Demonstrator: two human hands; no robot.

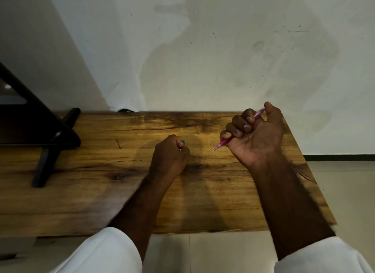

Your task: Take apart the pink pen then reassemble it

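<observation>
My right hand (255,134) is a fist around the pink pen (222,143), held above the right part of the wooden table (101,191). The pen's tip points down and left, and its clear pink rear end sticks out under my thumb. My left hand (169,157) rests closed on the table's middle, well left of the pen tip. A small teal thing (183,141) shows at its fingertips, with a bit of metal below it; most of it is hidden by the fingers.
A black stand (46,134) with angled legs occupies the table's left end. A thin dark sliver (118,143) lies on the wood left of my left hand. The table's far edge meets a white wall, and tiled floor lies to the right.
</observation>
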